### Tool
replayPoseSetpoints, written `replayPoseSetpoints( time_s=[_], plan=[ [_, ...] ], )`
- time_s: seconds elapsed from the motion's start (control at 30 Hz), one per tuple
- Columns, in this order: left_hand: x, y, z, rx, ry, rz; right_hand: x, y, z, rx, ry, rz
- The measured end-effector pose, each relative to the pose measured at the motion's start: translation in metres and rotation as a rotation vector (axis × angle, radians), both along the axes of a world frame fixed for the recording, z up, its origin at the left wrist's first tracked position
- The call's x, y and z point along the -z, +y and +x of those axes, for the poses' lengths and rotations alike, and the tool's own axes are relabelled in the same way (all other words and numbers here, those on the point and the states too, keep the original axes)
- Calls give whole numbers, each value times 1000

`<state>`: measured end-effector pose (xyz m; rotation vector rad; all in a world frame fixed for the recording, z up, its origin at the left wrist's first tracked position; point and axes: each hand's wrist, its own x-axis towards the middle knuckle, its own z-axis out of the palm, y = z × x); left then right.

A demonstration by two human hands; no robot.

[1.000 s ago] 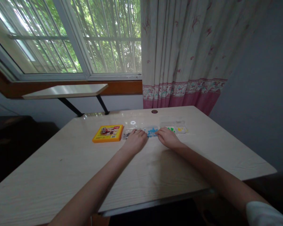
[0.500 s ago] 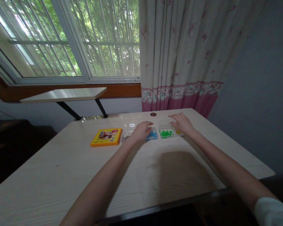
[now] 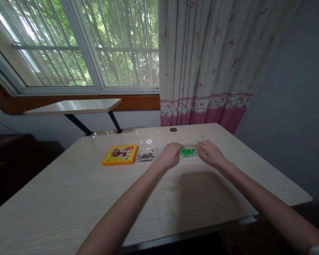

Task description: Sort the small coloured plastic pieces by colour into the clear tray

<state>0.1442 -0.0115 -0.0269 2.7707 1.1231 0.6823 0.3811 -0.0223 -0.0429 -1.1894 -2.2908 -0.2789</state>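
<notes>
A clear plastic box (image 3: 189, 156) of small green pieces (image 3: 188, 152) lies on the table between my hands. My left hand (image 3: 171, 154) has its fingers curled at the box's left side. At its right side, my right hand (image 3: 210, 152) bends its fingers against the edge. A second clear box (image 3: 147, 156), with small dark pieces inside, is to the left of my left hand. Most of a box between these two is covered by my left hand. Beneath the right fingers shows a bit of yellow, largely hidden.
A yellow-orange box (image 3: 120, 155) with a printed lid lies left of the clear boxes. The pale wooden table (image 3: 77, 191) has a round hole (image 3: 173, 129) at the back. A raised shelf (image 3: 77, 105) on black legs stands back left, below the window; a curtain (image 3: 196, 63) hangs behind.
My left hand has moved right, from over the blue pieces to the green box. The right hand has come down and its fingers have closed in on the box's right side.
</notes>
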Motion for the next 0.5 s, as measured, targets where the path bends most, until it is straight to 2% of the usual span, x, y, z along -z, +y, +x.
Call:
replayPoseSetpoints(
  time_s=[0.23,0.5],
  plan=[
    [9,-15,6,13,157,111,19,-11,2,-39,26,-42],
    [10,-23,8,-30,235,133,22,-12,1,-52,61,-76]
  ],
)
